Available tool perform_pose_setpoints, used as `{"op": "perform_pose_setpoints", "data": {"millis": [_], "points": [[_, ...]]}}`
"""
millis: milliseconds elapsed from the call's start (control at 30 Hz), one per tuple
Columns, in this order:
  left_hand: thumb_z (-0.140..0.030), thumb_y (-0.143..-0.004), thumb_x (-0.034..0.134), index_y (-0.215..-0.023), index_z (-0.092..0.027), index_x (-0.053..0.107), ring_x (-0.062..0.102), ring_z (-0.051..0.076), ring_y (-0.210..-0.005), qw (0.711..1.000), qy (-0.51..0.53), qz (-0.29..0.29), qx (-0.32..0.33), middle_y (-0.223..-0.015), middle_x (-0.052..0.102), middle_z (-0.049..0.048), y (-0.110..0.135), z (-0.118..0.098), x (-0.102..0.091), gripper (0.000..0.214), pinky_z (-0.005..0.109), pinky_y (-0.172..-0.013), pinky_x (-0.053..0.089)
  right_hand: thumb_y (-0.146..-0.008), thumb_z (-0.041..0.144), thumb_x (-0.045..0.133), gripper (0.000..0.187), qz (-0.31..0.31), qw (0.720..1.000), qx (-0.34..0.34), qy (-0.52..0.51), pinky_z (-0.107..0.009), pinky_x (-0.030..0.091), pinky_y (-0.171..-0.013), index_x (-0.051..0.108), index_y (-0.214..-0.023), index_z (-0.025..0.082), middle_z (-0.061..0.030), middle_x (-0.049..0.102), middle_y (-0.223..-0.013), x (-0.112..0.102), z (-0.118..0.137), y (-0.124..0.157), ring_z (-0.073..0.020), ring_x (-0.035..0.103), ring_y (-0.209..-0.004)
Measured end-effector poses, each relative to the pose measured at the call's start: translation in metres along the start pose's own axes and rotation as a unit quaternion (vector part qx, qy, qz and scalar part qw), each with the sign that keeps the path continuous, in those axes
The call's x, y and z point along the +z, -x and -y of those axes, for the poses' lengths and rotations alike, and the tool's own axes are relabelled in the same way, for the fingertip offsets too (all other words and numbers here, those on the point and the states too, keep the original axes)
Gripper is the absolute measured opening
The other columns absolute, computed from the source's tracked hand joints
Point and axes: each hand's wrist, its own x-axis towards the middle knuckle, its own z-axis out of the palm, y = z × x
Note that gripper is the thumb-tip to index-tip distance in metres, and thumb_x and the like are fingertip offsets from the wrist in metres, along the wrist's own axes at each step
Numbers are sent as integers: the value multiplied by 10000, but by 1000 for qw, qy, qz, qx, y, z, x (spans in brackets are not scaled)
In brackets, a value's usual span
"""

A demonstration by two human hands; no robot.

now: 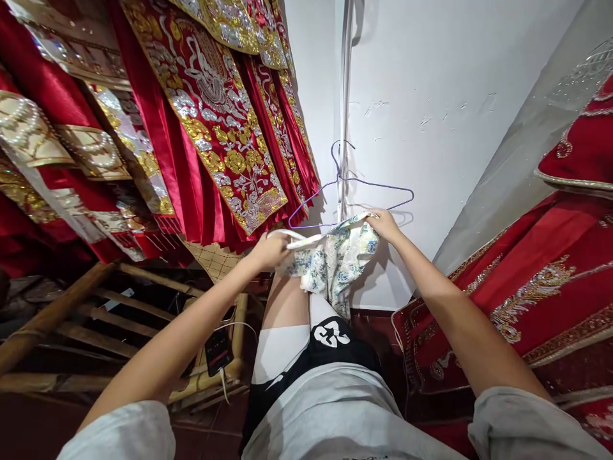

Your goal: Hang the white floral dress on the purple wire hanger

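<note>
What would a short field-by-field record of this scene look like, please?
left hand: grips the white edge of a floral garment
right hand: grips the garment's other top corner
hanger: purple wire, against the white wall, just above the garment
left side: red embroidered robes hang above a bamboo rack
phone: lies on the rack, with a cable attached
right side: red embroidered fabric

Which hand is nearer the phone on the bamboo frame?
Left. The left hand grips the floral garment above and just right of the phone; the right hand holds the garment's far side, farther right.
</note>
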Motion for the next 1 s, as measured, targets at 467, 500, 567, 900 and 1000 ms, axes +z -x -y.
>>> {"op": "perform_pose_setpoints", "data": {"millis": [467, 500, 567, 900, 1000], "points": [[-193, -595, 659, -489, -223, 535, 588, 224, -690, 986, 164, -6, -15, -616, 599, 41, -65, 15, -30, 165, 299, -757, 482, -674, 355, 514, 189, -35, 998, -33, 35, -266, 268, -558, 557, -574, 201, 20, 471, -534, -4, 15, 23, -150, 400, -584], [-186, -601, 648, -500, -222, 518, 596, 237, -746, 983, 173, -53, 1, -658, 607, 53, -67, 12, -36, 169, 310, -806, 486, -679, 357, 518, 193, -39, 998, -33, 34, -265, 267, -558, 564, -578, 199, 20, 471, -535, -4, 16, 25, -150, 401, -585], [-201, -635, 631, -538, -217, 510, 605, 262, -848, 966, 214, -139, 42, -750, 631, 75, -71, 4, -47, 156, 335, -886, 483, -690, 360, 529, 199, -40, 998, -30, 23, -262, 278, -561, 601, -609, 193, 21, 492, -550, -2, 20, 28, -150, 411, -586], [-229, -675, 610, -697, -184, 560, 468, 114, -561, 799, 581, -154, 21, -608, 531, -25, -70, -22, -53, 71, 232, -573, 402, -672, 192, 649, 593, -137, 989, -45, 26, -291, 407, -665, 606, -1262, 211, 17, 657, -753, -31, 17, 24, -186, 549, -671], [-194, -609, 626, -695, -175, 579, 449, 99, -527, 771, 624, -125, -11, -601, 526, -31, -69, -18, -54, 100, 222, -511, 343, -644, 145, 725, 670, -160, 986, 3, 44, -320, 429, -706, 588, -1299, 179, 1, 656, -747, -54, 12, 2, -191, 542, -688]]}}
